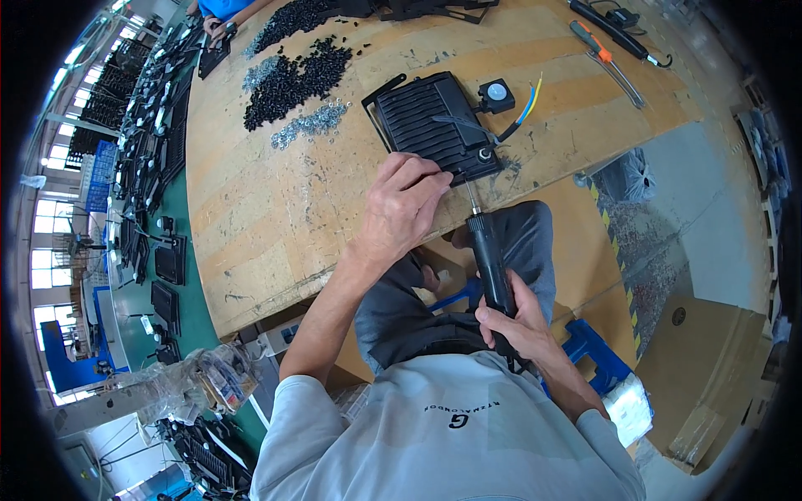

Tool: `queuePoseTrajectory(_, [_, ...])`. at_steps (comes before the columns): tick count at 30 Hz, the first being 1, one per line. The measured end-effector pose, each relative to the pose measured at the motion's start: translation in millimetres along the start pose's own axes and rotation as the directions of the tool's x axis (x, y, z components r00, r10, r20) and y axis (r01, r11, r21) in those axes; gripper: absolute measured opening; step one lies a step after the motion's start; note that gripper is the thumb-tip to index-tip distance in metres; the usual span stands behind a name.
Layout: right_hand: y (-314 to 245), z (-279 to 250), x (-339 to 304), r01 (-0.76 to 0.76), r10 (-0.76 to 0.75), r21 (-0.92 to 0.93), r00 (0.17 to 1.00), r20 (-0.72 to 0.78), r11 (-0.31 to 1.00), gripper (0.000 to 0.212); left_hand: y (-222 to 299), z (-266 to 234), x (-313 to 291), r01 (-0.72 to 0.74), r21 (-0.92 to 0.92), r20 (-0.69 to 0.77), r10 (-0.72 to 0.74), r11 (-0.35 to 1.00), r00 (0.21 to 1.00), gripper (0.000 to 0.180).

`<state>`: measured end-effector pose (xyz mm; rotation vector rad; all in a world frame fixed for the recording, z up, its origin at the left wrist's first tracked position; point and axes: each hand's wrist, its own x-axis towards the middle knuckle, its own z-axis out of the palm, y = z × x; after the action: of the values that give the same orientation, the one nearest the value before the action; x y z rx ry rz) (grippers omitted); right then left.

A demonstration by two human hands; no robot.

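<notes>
A black floodlight (413, 125) with a ribbed back lies near the table's front edge, a bracket along its left side. A small sensor (496, 94) and a cable (512, 127) with bare blue and yellow wires stick out at its right. In my right hand (522, 326) is a black electric screwdriver (493, 265), its tip at the floodlight's near edge. Beside that tip, my left hand (401, 200) is closed with its fingertips pinched together; anything between them is too small to make out.
Heaps of black screws (296, 88) and silver washers (311, 123) lie left of the floodlight. An orange-handled screwdriver (591, 40) and a black tool (618, 30) lie far right. A co-worker's hand (219, 30) is at the far left. A cardboard box (706, 376) stands right.
</notes>
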<state>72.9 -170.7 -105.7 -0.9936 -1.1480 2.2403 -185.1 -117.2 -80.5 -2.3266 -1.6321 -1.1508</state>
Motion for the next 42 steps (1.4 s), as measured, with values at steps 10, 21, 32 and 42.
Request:
queuePoseTrajectory(10, [-5.5, 1.1, -1.7, -0.022, 0.022, -0.012, 1.0, -0.008, 1.0, 0.051, -14.4, -5.9, 2.8, -0.01, -0.092, 0.109, 0.02, 0.996, 0.994, 0.024])
queuePoseTrajectory(21, [-11.0, 0.6, -2.6, -0.042, 0.04, -0.078, 0.999, -0.034, 0.996, 0.052, -17.7, -8.6, -5.5, 0.004, -0.047, 0.164, 0.004, 0.999, 0.986, 0.025])
queuePoseTrajectory(32, [-10.2, 1.0, -3.8, -0.039, 0.038, -0.024, 0.999, -0.03, 0.999, 0.048, -20.4, -10.5, -4.6, -0.058, 0.001, 0.196, 0.057, 0.998, 0.979, 0.028])
queuePoseTrajectory(42, [-10.2, 5.9, -3.7, -0.007, 0.005, -0.063, 0.999, -0.041, 0.998, 0.042, -20.7, -9.3, -5.1, -0.057, -0.024, 0.192, 0.06, 0.998, 0.979, 0.028])
